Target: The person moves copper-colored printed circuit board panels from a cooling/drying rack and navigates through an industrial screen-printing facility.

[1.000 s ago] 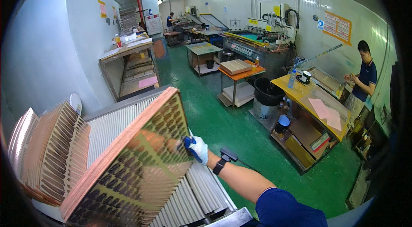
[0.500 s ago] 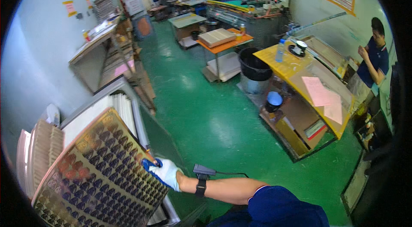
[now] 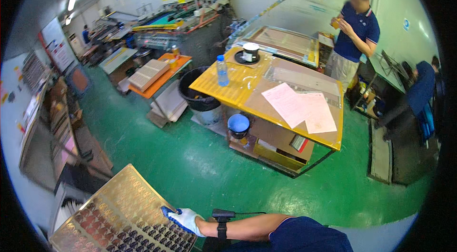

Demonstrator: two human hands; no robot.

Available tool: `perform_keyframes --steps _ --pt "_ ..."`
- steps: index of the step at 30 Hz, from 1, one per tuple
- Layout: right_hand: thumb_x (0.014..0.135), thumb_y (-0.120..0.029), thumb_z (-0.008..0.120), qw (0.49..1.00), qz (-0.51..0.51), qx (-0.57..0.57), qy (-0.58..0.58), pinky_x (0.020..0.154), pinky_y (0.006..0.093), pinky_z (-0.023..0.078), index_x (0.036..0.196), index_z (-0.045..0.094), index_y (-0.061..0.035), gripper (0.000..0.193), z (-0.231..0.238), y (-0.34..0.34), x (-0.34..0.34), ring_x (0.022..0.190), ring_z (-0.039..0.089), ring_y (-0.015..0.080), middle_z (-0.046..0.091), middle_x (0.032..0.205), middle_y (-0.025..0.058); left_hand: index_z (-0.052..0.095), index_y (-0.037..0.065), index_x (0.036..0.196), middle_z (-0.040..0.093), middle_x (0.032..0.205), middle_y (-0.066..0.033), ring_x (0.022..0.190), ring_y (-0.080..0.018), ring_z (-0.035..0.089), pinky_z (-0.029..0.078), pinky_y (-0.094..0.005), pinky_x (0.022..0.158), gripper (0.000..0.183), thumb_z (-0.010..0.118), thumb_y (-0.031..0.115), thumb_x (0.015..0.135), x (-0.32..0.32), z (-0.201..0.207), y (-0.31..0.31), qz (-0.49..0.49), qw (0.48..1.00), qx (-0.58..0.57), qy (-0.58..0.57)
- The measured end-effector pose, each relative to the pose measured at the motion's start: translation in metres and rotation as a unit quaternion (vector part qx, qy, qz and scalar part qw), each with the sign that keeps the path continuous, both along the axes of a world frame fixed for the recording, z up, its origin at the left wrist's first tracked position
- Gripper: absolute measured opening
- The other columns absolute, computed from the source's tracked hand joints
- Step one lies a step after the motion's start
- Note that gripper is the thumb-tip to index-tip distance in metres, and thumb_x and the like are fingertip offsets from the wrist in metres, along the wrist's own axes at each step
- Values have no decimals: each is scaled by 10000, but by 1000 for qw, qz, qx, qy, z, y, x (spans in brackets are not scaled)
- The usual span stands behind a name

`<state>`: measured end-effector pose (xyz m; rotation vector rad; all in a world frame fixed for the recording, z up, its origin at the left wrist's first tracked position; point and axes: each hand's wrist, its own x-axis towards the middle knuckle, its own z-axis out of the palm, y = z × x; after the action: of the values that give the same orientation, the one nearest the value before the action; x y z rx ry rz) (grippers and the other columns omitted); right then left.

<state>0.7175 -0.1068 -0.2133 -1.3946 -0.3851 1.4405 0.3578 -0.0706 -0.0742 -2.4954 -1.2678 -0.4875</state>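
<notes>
Printed gold sheet (image 3: 112, 204) gripped at its edge by the gloved right hand (image 3: 183, 221)

The sheet is to the left of and below the right hand's fingers (image 3: 169, 213), which pinch its right edge; the parts of them beneath the sheet are hidden. It tilts, one corner pointing up and to the left of the grip. Rows of dark, rounded motifs cover the part nearest the fingers, with reddish ones farther left and paler outlines toward the top corner. The left hand is out of view, so I cannot tell how its fingers stand.

Just right of the fingers, behind the white-and-blue glove, a black wrist strap (image 3: 222, 229) carries a small dark device (image 3: 223, 214). Beyond the fingertips spreads green floor (image 3: 190, 166).

Ahead and to the right of the fingers, well apart, a yellow surface (image 3: 209, 84) holds a clear bottle with a blue cap (image 3: 222, 72) and two overlapping pink papers (image 3: 284, 104). Beneath it is a blue-lined bucket (image 3: 238, 124). Ahead of the fingers stands a black-lined bin (image 3: 194, 94); farther off, to the bin's left, an orange surface (image 3: 177, 65) bears a stack of boards (image 3: 148, 75). Far right of the fingers, a co-worker (image 3: 356, 33) holds a small orange object (image 3: 336, 24).
</notes>
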Motion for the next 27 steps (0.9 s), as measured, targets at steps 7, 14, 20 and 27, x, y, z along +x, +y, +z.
perform_keyframes --steps 7,14,20,27 --pt "840 -640 553 994 -67 -64 -59 668 285 419 1029 679 -58 625 -17 117 140 718 495 122 625 791 35 485 -23 1324 578 1215 -196 1101 -312 561 459 -386 941 456 462 259 967 157 -5 173 -35 974 -145 -172" --pt "872 -528 609 976 -215 -23 -11 490 251 409 907 643 -87 444 9 220 282 538 512 82 592 663 -11 504 0 1312 601 1142 -124 1044 -234 577 477 -352 890 460 449 326 993 336 1 329 109 613 -553 -553" --pt "896 -461 601 970 -240 -32 27 547 290 421 913 651 -61 403 -34 332 409 595 526 115 613 732 21 510 -53 1212 643 1020 -121 851 -216 651 537 -340 759 431 563 283 946 460 -75 469 23 478 -622 -620" --pt "940 -402 547 984 -168 -43 -35 713 323 459 1026 661 4 430 -40 478 543 753 584 142 677 874 64 519 -49 1204 647 1044 -131 871 -234 664 563 -349 757 476 471 371 986 579 -103 580 110 459 -623 -624"
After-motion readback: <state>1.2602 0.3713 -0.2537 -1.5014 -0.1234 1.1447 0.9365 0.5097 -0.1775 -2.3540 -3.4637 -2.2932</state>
